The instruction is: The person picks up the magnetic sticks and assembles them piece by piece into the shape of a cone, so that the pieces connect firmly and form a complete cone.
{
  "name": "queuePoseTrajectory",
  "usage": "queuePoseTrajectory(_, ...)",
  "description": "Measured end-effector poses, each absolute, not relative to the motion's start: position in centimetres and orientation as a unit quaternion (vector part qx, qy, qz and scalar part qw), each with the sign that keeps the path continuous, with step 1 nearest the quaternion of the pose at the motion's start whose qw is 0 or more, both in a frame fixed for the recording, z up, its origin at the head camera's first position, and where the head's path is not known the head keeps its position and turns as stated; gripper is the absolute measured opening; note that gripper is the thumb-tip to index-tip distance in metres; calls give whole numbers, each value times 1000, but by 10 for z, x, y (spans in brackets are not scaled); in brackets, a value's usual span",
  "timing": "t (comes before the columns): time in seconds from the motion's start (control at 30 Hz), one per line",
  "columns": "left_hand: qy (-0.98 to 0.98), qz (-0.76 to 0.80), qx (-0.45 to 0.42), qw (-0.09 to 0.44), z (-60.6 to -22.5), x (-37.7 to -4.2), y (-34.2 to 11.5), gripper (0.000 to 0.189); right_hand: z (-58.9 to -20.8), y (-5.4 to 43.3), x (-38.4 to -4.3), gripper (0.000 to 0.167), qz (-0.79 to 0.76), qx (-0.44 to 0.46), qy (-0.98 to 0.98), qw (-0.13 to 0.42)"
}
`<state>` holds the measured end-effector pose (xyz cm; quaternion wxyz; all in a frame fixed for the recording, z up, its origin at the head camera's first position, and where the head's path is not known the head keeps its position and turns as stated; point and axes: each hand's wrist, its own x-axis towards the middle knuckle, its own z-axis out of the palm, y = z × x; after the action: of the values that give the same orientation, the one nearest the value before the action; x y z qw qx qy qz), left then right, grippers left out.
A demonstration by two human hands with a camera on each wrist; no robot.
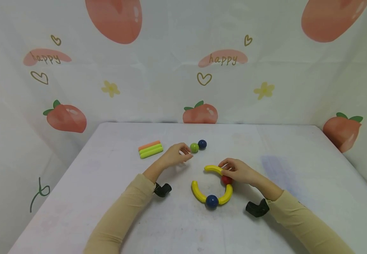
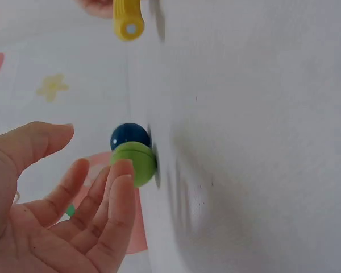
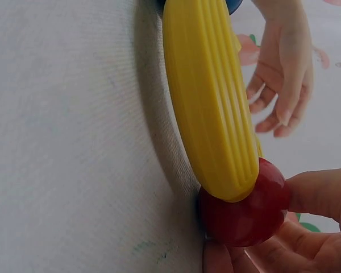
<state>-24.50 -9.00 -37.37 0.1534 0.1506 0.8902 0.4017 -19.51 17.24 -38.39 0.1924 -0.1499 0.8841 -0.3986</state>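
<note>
Fingers of right hand [image 1: 238,170] met red ball [image 1: 226,180] in head view, yellow arc [image 1: 225,195] below; left hand [image 1: 175,155] nearer green ball [image 1: 194,147], which lay right of fingertips. Left wrist view: thumb apart from loosely bent fingers, nothing held. Right wrist view: thumb and fingers pinched red ball — arc's long axis ran toward blue ball [image 1: 212,201].

The flat white tabletop [image 1: 170,225], bearing a faint bluish smudge [image 1: 278,169] at right, carries a straight orange rod [image 1: 149,145] beside two straight yellow-green rods [image 1: 151,152]; a glossy green ball [image 1: 194,147] adjoining a glossy dark-blue ball [image 1: 202,144]; and, nearer the front, an open ring comprising curved, ridged yellow rods [image 1: 198,192], a glossy red ball [image 1: 226,180] and a second dark-blue ball [image 1: 212,201].
</note>
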Motion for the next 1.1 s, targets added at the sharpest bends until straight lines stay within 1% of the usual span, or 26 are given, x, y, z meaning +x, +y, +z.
queuePoseTrajectory(0.13, 896, 400, 141, 131, -376, -255, -86, 33, -384, 172, -195, 26, -397, -153, 885, 191)
queuePoseTrajectory(0.4, 909, 371, 148, 118, -381, -269, -76, 39, -385, 173, -196, 26, -397, -156, 884, 193)
queuePoseTrajectory(0.77, 922, 330, 158, 126, -384, -276, -69, 42, -386, 172, -196, 27, -397, -150, 883, 202)
queuePoseTrajectory(0.87, 924, 327, 155, 125, -384, -275, -69, 41, -385, 172, -196, 27, -398, -152, 882, 203)
queuePoseTrajectory(1.1, 922, 334, 136, 143, -382, -270, -72, 36, -383, 173, -195, 27, -401, -161, 880, 198)
